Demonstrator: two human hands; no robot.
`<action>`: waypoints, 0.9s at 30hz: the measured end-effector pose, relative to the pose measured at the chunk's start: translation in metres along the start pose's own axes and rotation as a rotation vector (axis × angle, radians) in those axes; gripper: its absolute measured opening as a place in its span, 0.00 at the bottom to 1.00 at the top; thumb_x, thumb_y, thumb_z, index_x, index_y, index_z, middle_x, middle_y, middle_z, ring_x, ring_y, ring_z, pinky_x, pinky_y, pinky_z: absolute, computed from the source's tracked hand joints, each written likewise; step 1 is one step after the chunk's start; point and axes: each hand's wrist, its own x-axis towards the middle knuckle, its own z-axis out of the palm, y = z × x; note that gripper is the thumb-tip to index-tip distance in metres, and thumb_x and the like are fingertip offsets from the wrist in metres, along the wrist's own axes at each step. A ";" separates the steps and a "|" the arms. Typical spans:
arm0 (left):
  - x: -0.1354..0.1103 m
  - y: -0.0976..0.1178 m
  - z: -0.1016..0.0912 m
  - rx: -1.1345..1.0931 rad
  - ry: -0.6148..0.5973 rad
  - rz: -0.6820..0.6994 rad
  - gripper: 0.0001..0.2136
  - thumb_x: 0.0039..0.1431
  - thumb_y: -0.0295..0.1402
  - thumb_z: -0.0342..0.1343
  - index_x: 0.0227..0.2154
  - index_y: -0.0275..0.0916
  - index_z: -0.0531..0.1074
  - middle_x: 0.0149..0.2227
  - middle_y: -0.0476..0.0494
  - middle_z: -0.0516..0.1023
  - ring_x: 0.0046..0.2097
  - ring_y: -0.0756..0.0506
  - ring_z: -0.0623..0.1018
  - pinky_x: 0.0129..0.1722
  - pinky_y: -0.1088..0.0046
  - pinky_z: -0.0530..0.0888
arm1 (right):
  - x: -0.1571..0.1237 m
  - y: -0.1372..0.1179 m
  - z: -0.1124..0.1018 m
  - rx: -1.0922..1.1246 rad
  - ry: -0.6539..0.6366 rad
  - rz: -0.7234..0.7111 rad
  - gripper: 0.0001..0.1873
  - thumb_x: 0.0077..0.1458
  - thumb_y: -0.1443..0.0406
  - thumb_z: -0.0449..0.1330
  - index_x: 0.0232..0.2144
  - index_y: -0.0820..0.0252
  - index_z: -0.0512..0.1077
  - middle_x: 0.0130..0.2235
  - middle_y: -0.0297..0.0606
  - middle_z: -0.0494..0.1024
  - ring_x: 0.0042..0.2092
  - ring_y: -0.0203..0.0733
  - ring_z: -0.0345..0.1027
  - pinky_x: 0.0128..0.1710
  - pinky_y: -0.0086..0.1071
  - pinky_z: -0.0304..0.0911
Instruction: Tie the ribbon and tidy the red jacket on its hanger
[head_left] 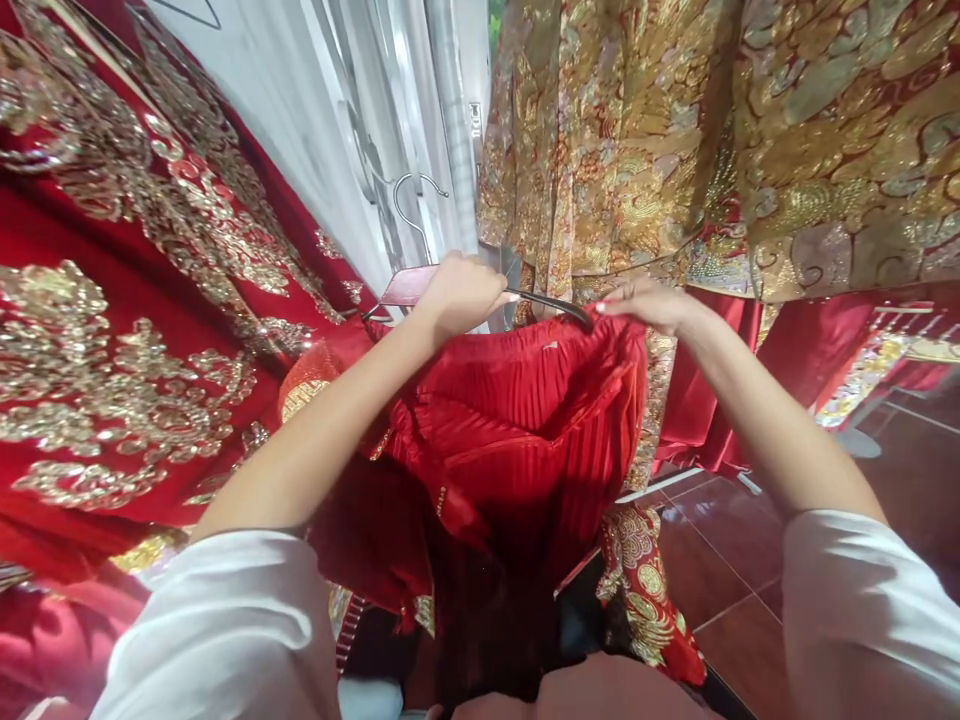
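Observation:
A red pleated skirt hangs open in front of me from a dark hanger bar. My left hand is closed in a fist around the hanger near its pink wooden body and metal hook. My right hand pinches the skirt's waistband at the right end of the bar, fingers pressed together on the red cloth. Both arms reach forward from white sleeves.
A red garment with gold embroidery hangs close on my left. A gold brocade robe hangs at the upper right. Behind is a white wall with a pipe. Dark red floor tiles lie at lower right.

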 end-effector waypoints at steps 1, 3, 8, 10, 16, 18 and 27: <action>0.001 0.002 0.001 -0.008 0.004 -0.018 0.22 0.66 0.42 0.38 0.37 0.35 0.76 0.34 0.37 0.77 0.43 0.40 0.74 0.44 0.63 0.63 | 0.010 -0.011 -0.001 -0.063 0.040 -0.024 0.10 0.46 0.73 0.64 0.16 0.68 0.72 0.13 0.27 0.64 0.16 0.26 0.53 0.22 0.25 0.58; 0.003 0.005 0.003 -0.022 0.003 -0.056 0.23 0.66 0.41 0.38 0.36 0.34 0.76 0.34 0.37 0.77 0.43 0.39 0.74 0.44 0.62 0.63 | 0.031 -0.041 -0.002 -0.190 0.070 0.003 0.15 0.51 0.71 0.61 0.15 0.65 0.68 0.14 0.25 0.60 0.18 0.26 0.50 0.25 0.26 0.59; 0.009 0.009 0.010 -0.028 -0.015 -0.167 0.19 0.65 0.36 0.42 0.32 0.32 0.76 0.34 0.36 0.77 0.42 0.38 0.74 0.44 0.59 0.62 | 0.019 -0.131 0.003 -0.611 0.248 -0.248 0.14 0.59 0.66 0.54 0.25 0.70 0.71 0.27 0.39 0.70 0.36 0.37 0.66 0.45 0.36 0.61; 0.009 0.011 0.010 -0.051 -0.003 -0.183 0.17 0.64 0.34 0.42 0.33 0.31 0.76 0.35 0.36 0.77 0.42 0.39 0.74 0.45 0.59 0.62 | -0.023 -0.148 0.023 -0.841 0.158 -0.324 0.14 0.60 0.67 0.51 0.33 0.71 0.74 0.33 0.47 0.74 0.41 0.47 0.70 0.45 0.41 0.62; -0.002 0.011 0.002 -0.038 -0.029 -0.101 0.18 0.61 0.27 0.39 0.50 0.28 0.68 0.47 0.30 0.74 0.49 0.36 0.71 0.48 0.55 0.62 | -0.124 -0.106 0.112 -0.944 -0.328 -0.269 0.22 0.60 0.74 0.44 0.56 0.70 0.64 0.37 0.53 0.77 0.38 0.49 0.74 0.30 0.33 0.66; -0.013 0.009 -0.007 -0.101 0.021 -0.052 0.21 0.62 0.28 0.40 0.57 0.30 0.62 0.55 0.32 0.69 0.55 0.37 0.68 0.55 0.55 0.58 | -0.125 -0.083 0.120 -0.842 -0.314 -0.231 0.23 0.63 0.65 0.47 0.59 0.68 0.61 0.37 0.53 0.78 0.37 0.51 0.75 0.32 0.36 0.67; -0.147 0.000 -0.049 -0.120 0.009 -0.851 0.24 0.62 0.41 0.39 0.54 0.32 0.64 0.51 0.28 0.71 0.54 0.30 0.69 0.53 0.50 0.63 | -0.049 0.008 0.058 -0.217 0.210 -0.350 0.23 0.59 0.56 0.53 0.51 0.64 0.69 0.52 0.49 0.73 0.53 0.51 0.67 0.55 0.46 0.59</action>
